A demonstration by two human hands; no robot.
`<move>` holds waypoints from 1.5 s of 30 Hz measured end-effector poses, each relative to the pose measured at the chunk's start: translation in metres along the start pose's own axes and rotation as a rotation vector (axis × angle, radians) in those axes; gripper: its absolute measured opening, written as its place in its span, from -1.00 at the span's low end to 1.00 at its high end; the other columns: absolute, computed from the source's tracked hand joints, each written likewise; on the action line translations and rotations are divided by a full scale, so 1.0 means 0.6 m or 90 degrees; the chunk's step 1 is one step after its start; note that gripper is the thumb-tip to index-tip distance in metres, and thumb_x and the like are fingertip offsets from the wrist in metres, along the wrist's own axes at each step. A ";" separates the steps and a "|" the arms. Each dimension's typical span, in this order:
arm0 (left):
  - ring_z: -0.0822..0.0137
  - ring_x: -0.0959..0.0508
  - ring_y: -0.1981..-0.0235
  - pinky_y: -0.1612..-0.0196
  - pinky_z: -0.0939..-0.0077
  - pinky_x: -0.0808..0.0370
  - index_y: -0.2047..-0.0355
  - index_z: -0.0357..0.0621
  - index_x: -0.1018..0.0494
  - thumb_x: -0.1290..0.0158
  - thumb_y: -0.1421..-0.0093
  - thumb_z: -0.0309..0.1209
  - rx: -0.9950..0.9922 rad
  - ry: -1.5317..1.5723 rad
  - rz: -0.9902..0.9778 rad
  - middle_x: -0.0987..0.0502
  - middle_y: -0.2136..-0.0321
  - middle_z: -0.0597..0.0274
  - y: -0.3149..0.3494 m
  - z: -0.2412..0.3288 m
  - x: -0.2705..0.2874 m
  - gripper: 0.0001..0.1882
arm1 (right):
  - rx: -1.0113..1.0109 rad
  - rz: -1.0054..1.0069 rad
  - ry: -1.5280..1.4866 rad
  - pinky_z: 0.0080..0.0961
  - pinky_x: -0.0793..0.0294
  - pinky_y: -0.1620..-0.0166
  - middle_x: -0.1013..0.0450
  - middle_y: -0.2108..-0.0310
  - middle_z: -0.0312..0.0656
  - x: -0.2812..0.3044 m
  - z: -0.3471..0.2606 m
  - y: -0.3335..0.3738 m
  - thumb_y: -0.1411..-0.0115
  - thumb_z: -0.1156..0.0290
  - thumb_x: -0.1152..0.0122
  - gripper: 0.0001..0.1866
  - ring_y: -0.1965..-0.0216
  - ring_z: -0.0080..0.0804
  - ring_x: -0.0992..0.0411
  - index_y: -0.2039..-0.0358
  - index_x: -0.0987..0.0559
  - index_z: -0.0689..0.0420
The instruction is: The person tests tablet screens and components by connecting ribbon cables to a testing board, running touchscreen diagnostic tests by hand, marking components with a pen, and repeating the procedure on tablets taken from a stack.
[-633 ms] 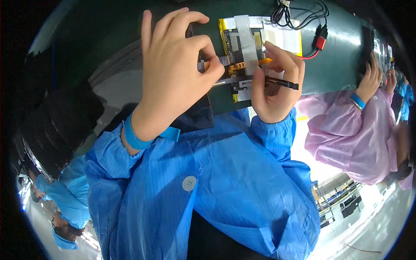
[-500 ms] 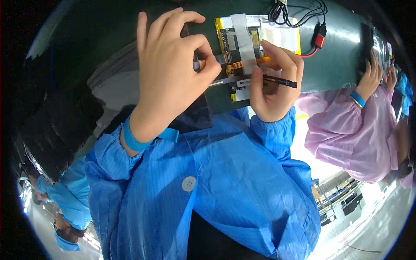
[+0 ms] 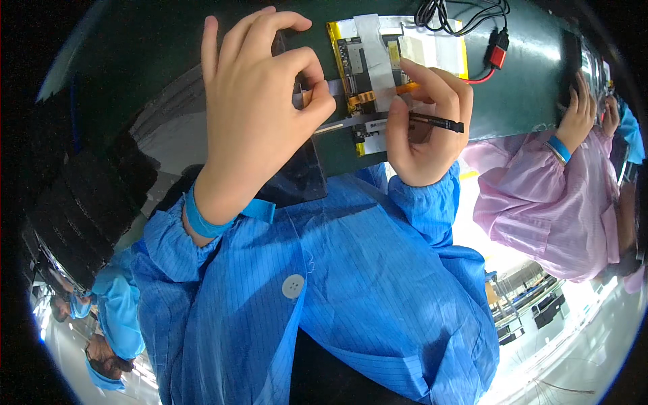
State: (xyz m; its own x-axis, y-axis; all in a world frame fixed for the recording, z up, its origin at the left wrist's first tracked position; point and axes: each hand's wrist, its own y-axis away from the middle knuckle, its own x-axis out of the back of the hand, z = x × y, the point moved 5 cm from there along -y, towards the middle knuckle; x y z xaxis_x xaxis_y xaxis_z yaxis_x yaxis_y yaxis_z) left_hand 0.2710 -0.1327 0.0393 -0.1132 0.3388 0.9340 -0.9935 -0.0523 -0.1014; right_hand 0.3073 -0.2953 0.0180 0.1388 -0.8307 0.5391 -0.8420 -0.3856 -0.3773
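Note:
A circuit board (image 3: 356,59) lies along the left of a silver battery pack (image 3: 445,47) with yellow edges, at the far centre. Pale tape (image 3: 375,57) crosses it, and an orange flex cable (image 3: 362,98) runs over it. My left hand (image 3: 260,101) pinches thumb to forefinger on a grey flat strip (image 3: 335,87) that reaches the board; its other fingers are raised. Over the board's near end, my right hand (image 3: 432,128) is curled. A black flat ribbon cable (image 3: 437,121) passes under its thumb and across its fingers. The forefinger tip hovers at or touches the board; contact is unclear.
Coiled black cable (image 3: 442,19) lies at the far edge, with a red and black connector (image 3: 498,54) and red wire on the green table (image 3: 530,88). A dark flat panel (image 3: 297,177) sits below my left wrist. A co-worker's hand (image 3: 576,118) is at the right.
My left hand has shifted a little left. The board and battery pack have slid slightly the same way, while my right hand has stayed nearly still.

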 end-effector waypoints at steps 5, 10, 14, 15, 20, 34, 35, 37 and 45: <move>0.15 -0.28 -0.11 -0.23 -0.09 0.09 0.61 -0.02 -0.46 -0.15 0.17 -0.41 0.000 -0.010 0.001 -0.41 0.08 0.35 -0.003 0.003 0.014 -0.92 | -0.016 0.006 -0.016 -0.49 -0.39 0.32 -0.36 0.33 -0.10 0.000 -0.009 -0.004 0.19 0.71 -0.14 -0.58 0.38 -0.29 -0.36 0.22 -0.56 0.15; 0.15 -0.28 -0.11 -0.23 -0.08 0.09 0.60 -0.01 -0.47 -0.15 0.16 -0.40 -0.005 -0.003 0.010 -0.41 0.08 0.34 -0.009 0.006 0.027 -0.92 | 0.024 -0.017 0.035 -0.50 -0.36 0.34 -0.37 0.33 -0.16 0.007 -0.019 -0.018 0.23 0.67 -0.15 -0.65 0.40 -0.33 -0.33 0.35 -0.61 0.08; 0.15 -0.28 -0.11 -0.23 -0.08 0.11 0.58 0.00 -0.49 -0.15 0.13 -0.39 -0.017 0.009 -0.003 -0.41 0.06 0.34 -0.013 0.011 0.035 -0.93 | 0.032 -0.025 0.064 -0.49 -0.30 0.36 -0.37 0.33 -0.22 0.014 -0.026 -0.021 0.27 0.63 -0.16 -0.65 0.42 -0.35 -0.30 0.39 -0.63 0.02; 0.15 -0.28 -0.11 -0.23 -0.08 0.11 0.58 0.00 -0.49 -0.15 0.13 -0.39 -0.013 0.007 0.000 -0.41 0.06 0.34 -0.019 0.001 0.008 -0.93 | 0.035 -0.026 0.062 -0.49 -0.30 0.36 -0.37 0.33 -0.22 0.014 -0.030 -0.022 0.27 0.63 -0.16 -0.65 0.42 -0.35 -0.30 0.39 -0.63 0.02; -0.03 -0.18 -0.14 -0.22 -0.23 0.25 0.66 -0.10 -0.47 -0.14 0.11 -0.40 0.144 0.117 -0.161 -0.33 0.10 0.07 -0.038 0.024 0.053 -0.91 | 0.050 -0.060 0.091 -0.45 -0.28 0.31 -0.40 0.29 -0.24 0.018 -0.025 -0.022 0.33 0.60 -0.16 -0.61 0.39 -0.33 -0.31 0.40 -0.64 -0.05; 0.17 -0.27 -0.11 -0.24 -0.09 0.13 0.56 0.03 -0.49 -0.15 0.09 -0.38 -0.004 0.015 0.018 -0.39 0.03 0.35 -0.007 0.017 0.034 -0.94 | 0.117 -0.158 0.171 -0.37 -0.23 0.23 -0.39 0.20 -0.29 0.013 -0.036 -0.026 0.37 0.52 -0.16 -0.52 0.33 -0.32 -0.31 0.33 -0.64 -0.20; 0.17 -0.27 -0.11 -0.24 -0.08 0.13 0.56 0.02 -0.49 -0.15 0.09 -0.38 0.003 0.022 0.035 -0.39 0.03 0.35 -0.005 0.014 0.032 -0.94 | 0.131 -0.148 0.194 -0.36 -0.23 0.22 -0.39 0.19 -0.29 0.011 -0.037 -0.024 0.38 0.51 -0.17 -0.51 0.32 -0.31 -0.31 0.32 -0.64 -0.21; 0.17 -0.27 -0.11 -0.24 -0.08 0.14 0.56 0.03 -0.49 -0.15 0.10 -0.38 0.003 0.025 0.040 -0.39 0.03 0.35 -0.005 0.013 0.028 -0.94 | 0.143 -0.147 0.214 -0.37 -0.23 0.23 -0.38 0.20 -0.27 0.009 -0.041 -0.024 0.36 0.52 -0.17 -0.51 0.33 -0.31 -0.30 0.31 -0.64 -0.19; 0.14 -0.28 -0.09 -0.23 -0.05 0.11 0.57 0.00 -0.47 -0.15 0.06 -0.32 -0.001 0.035 0.026 -0.39 0.05 0.29 -0.004 0.017 0.030 -0.90 | -0.221 0.000 -0.262 -0.75 -0.15 0.43 -0.33 0.48 -0.31 0.060 -0.009 -0.003 -0.06 0.53 -0.06 -0.74 0.48 -0.66 -0.21 0.19 -0.53 0.21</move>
State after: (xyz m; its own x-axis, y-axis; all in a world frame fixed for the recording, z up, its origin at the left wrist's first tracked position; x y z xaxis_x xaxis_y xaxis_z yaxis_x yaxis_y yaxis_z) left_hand 0.2716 -0.1360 0.0596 -0.1540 0.3880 0.9087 -0.9881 -0.0658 -0.1393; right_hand 0.3111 -0.3226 0.0422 0.2732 -0.9463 0.1729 -0.9552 -0.2881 -0.0681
